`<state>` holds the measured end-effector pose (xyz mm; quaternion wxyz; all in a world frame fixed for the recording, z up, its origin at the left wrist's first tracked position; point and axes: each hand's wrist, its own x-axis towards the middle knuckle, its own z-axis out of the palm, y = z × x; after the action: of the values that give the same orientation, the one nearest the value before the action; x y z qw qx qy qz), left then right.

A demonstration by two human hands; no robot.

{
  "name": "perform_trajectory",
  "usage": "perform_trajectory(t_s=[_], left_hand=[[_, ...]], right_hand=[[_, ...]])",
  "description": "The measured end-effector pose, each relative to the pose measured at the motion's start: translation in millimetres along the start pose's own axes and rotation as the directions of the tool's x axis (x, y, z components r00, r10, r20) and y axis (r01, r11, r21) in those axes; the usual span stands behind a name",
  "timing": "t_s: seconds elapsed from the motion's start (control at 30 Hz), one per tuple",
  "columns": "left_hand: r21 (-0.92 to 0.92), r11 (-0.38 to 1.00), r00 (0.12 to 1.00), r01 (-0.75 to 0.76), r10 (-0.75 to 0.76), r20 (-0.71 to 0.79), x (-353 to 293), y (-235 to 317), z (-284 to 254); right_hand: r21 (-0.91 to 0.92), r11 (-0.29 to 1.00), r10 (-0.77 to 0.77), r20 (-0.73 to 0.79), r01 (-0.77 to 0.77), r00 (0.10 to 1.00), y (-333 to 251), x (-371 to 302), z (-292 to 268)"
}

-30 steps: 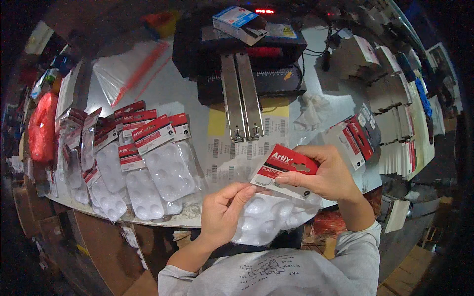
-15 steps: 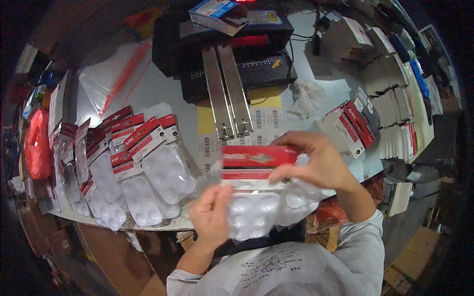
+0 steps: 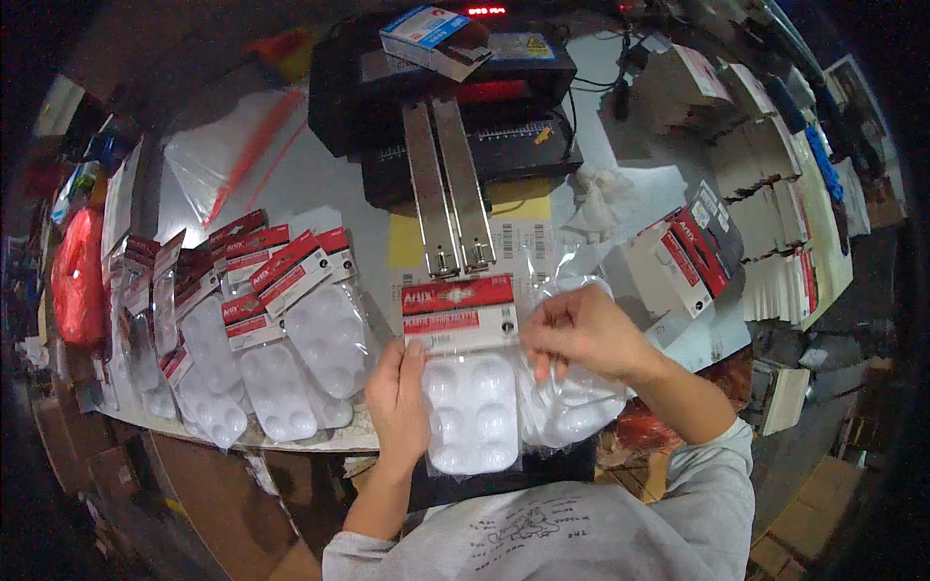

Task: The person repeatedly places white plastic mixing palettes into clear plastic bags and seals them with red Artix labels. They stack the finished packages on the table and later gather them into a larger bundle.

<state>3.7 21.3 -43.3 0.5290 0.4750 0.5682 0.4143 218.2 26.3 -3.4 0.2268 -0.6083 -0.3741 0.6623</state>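
Note:
A white plastic paint palette [image 3: 472, 416] lies in a clear bag beneath a folded red, white and black header card [image 3: 460, 315]. My left hand [image 3: 397, 397] grips the package's left side just below the card, its thumb on the front. At the card's right edge, my right hand [image 3: 586, 334] has its fingertips pinched together; the thumb is mostly hidden. The card's top edge meets the tips of two long metal arms [image 3: 449, 184] of a black stapling machine [image 3: 523, 150]. More bagged palettes [image 3: 576, 412] lie under and beside my right hand.
Several carded palette packages [image 3: 320, 339] overlap on the table's left. Stacked cards [image 3: 770, 223] line the right side, with loose red cards [image 3: 683, 257] nearer. A small box [image 3: 436, 39] sits on the machine. Clear bags [image 3: 218, 160] lie at the back left.
The carded palette has come upright and straight against the ends of the metal arms. My right hand has shifted from across the card's front to its right edge. My left hand keeps its hold.

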Motion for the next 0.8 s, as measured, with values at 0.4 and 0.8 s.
perform_trajectory(t_s=[0.4,0.8], left_hand=[[0.046,0.999,0.999,-0.014,0.015,-0.036,37,-14,14],[0.288,0.957,0.997,-0.036,0.055,-0.06,51,-23,-1]], right_hand=[[0.147,0.98,-0.109,-0.148,0.131,0.983,6,37,-1],[-0.324,0.895,-0.427,-0.424,0.306,0.799,-3,23,-6]])
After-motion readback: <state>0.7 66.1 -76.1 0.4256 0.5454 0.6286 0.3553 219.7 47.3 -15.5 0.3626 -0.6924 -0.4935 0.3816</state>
